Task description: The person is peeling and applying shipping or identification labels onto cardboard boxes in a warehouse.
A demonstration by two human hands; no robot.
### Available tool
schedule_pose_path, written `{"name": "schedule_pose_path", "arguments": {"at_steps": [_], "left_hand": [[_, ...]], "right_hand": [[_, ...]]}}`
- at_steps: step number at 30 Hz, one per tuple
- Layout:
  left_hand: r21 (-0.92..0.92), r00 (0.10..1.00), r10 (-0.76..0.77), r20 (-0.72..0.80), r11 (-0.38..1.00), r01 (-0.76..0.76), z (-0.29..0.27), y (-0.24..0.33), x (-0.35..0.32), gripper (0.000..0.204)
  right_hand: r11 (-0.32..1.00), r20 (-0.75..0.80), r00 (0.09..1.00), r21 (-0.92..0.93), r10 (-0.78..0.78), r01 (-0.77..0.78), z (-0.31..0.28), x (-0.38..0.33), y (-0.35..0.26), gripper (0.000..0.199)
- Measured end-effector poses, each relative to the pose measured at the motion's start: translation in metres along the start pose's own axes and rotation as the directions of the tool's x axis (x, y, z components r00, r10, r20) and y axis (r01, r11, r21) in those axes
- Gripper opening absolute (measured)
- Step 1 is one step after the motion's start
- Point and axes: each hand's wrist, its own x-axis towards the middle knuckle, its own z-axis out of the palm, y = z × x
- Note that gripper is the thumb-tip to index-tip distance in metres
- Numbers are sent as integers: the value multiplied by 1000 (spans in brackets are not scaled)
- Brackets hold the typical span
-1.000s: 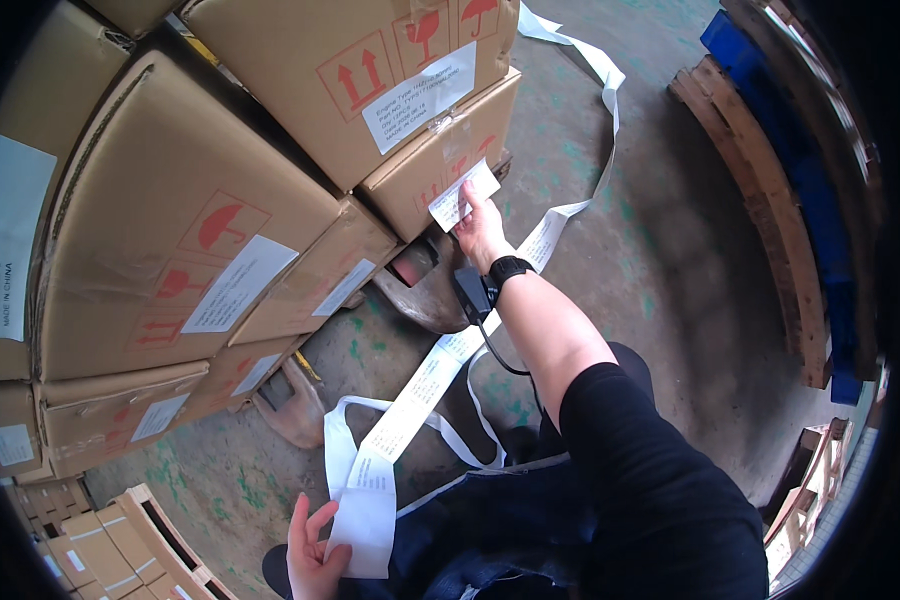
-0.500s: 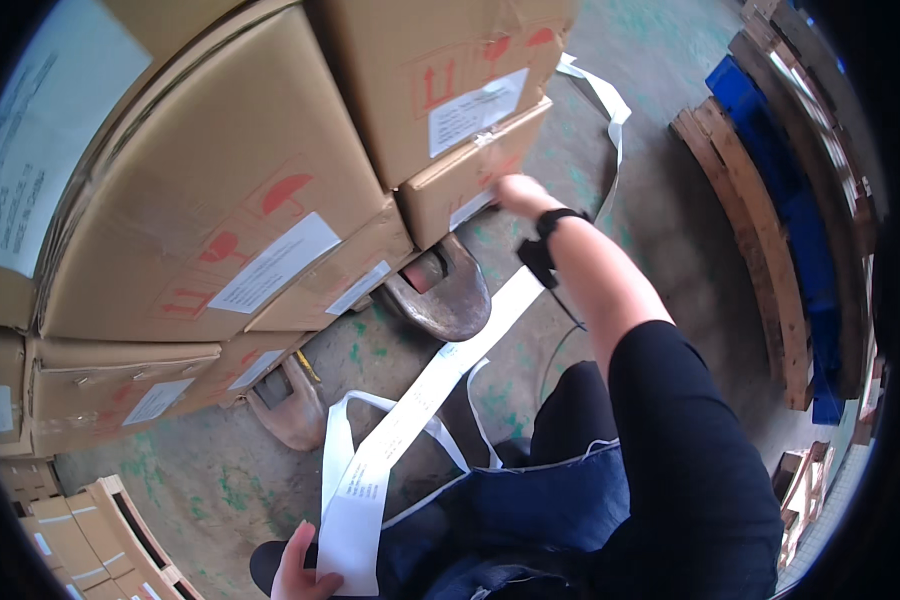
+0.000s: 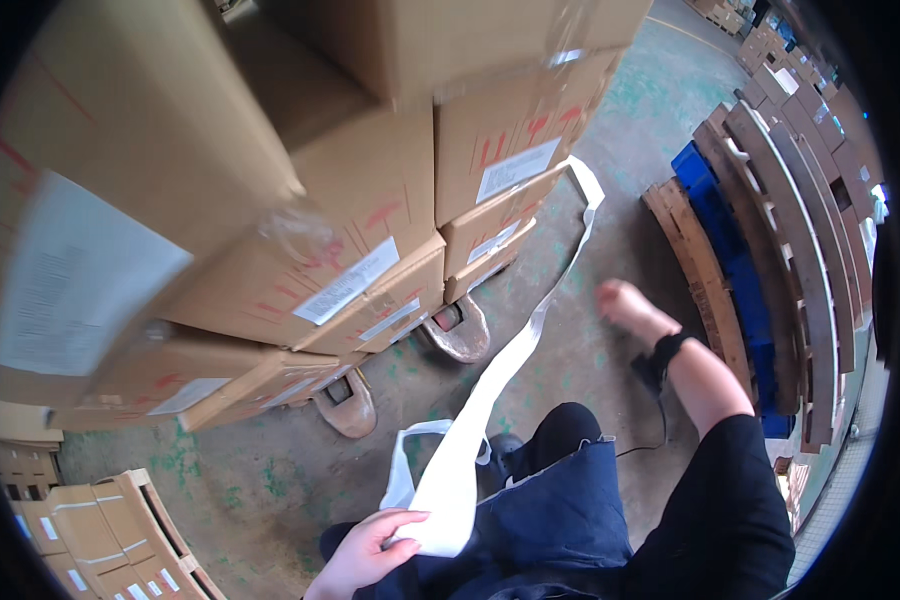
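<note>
A long strip of white labels (image 3: 450, 470) runs from my lap across the floor, twisting up toward the far corner of a stack of cartons. My left hand (image 3: 375, 545) pinches its near end between thumb and fingers, low in the picture. My right hand (image 3: 638, 310), a little blurred, is out over the floor to the right of the strip. Its fingers are curled in and nothing sticks out of them. A black band (image 3: 660, 360) with a thin cord circles that wrist. The brown cartons (image 3: 370, 200) bear red marks and white labels such as this one (image 3: 348, 280).
Two worn metal fork tips (image 3: 460, 335) poke out beneath the cartons. Wooden pallets (image 3: 705, 285) and a blue pallet (image 3: 740, 280) are piled at the right. Strapped cartons (image 3: 95, 525) stand on a pallet at the lower left. My knee (image 3: 570, 430) is bent close by.
My right hand has left the low carton's side and moved right and down in the picture. My left hand, still gripping the label strip, has come rightward. The view has shifted.
</note>
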Motion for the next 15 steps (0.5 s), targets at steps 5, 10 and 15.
{"name": "schedule_pose_path", "arguments": {"at_steps": [5,10,15], "left_hand": [[-250,994,-45,103,966,70,7,78,-61,27],[-240,964,174,199,963,-124,-4,227,-107,14],[-269,987,145,71,956,-121,-36,303,-182,13]], "right_hand": [[888,780,625,263,34,-377,85,-189,-116,64],[403,781,604,610,-160,-682,97,-313,-198,63],[118,391,912,918,-126,-378,37,-362,-289,35]]}}
